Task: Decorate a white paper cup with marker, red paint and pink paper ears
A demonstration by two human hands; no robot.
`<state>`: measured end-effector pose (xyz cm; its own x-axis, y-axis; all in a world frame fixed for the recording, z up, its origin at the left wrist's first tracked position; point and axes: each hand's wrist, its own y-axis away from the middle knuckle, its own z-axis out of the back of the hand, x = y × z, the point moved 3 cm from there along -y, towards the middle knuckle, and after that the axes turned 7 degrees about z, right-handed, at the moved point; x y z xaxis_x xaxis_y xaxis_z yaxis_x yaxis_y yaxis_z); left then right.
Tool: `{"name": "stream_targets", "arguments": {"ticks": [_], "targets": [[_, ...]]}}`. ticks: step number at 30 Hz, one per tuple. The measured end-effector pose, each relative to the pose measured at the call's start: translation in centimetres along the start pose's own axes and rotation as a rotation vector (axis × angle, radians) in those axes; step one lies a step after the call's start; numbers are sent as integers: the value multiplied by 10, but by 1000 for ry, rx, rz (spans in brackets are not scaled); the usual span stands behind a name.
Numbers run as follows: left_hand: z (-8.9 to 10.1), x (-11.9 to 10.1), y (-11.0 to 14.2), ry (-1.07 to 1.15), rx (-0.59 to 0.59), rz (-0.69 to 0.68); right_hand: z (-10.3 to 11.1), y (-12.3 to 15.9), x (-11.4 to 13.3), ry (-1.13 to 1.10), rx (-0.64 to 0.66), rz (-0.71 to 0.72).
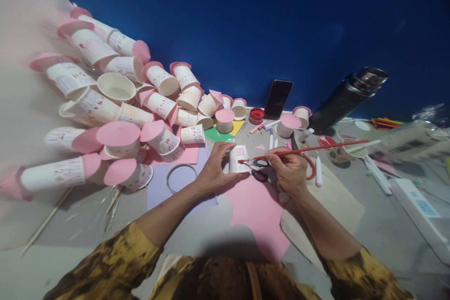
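Note:
My left hand [215, 168] is closed around a white paper cup [233, 163], which has a pink window drawn on its side. A long red paintbrush [318, 147] is pinched in my right hand [291, 172]. Its red-loaded tip touches or nearly touches the cup's wall, just below the window. Scissors [259, 176] with dark handles lie beneath the brush, between my hands. Below the cup, a cut sheet of pink paper [253, 208] is spread on the table.
Many decorated cups with pink paper tops [118, 134] crowd the left side. At the back stand a red paint pot [256, 115], a phone [279, 98] and a dark thermos [342, 101]. A metal ring [168, 183] rests on lilac paper [156, 197]. A marker [318, 171] lies at right.

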<state>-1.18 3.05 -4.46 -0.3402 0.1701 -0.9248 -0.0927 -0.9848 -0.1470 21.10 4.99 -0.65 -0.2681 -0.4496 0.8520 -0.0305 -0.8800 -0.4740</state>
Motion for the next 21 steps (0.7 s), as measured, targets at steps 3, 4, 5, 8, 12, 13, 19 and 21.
{"name": "stream_targets", "arguments": {"ticks": [3,4,5,8,12,13,19,21], "targets": [[-1,0,0,-15,-2,-8,0,1,-1,-2,-8,-9],[-1,0,0,-22,-1,-4,2,1,-1,0,-20,-5],[-1,0,0,-26,-1,2,3,1,-1,4,-32,1],[-1,0,0,-28,-6,11,6,1,-1,27,-51,15],[-1,1,0,-11,-14,-12,3,2,0,7,-6,11],[-1,1,0,-5,-17,-20,1,2,0,6,10,9],[-1,-1,0,-12,-11,-3,5,2,-1,27,-35,23],[0,-2,1,-19,-9,3,6,1,-1,22,-54,19]]}}
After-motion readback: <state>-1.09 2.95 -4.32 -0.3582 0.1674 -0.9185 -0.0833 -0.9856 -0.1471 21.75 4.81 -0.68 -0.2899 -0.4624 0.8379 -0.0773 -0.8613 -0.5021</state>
